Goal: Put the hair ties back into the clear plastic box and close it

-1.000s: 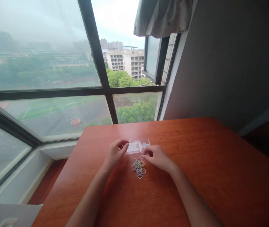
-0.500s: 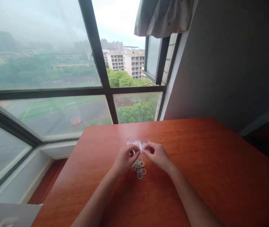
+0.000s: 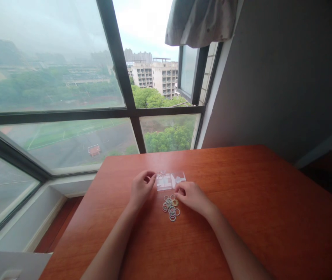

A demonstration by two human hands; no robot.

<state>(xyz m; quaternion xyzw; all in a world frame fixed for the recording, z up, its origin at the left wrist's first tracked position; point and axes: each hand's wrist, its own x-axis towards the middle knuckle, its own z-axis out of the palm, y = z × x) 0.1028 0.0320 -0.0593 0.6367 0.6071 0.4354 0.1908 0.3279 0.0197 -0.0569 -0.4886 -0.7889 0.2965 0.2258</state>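
Note:
A small clear plastic box (image 3: 170,180) with compartments lies open on the reddish wooden table (image 3: 242,217). Just in front of it sits a heap of several small coloured rubber bands (image 3: 171,206). My left hand (image 3: 141,189) rests at the box's left edge, fingers curled inward; whether they pinch anything is too small to tell. My right hand (image 3: 192,196) lies to the right of the bands, its fingertips curled down at the top of the heap, close to the box's front edge.
A large window (image 3: 67,97) with dark frames runs along the table's far and left sides. A grey wall (image 3: 285,77) stands at the right. A curtain (image 3: 201,21) hangs bunched at the top. The table's left edge drops to a white sill (image 3: 37,217).
Half a second ago both hands met above the bands with fingertips together. Now they have parted: the left moved back to the box's left edge, the right dropped to the heap.

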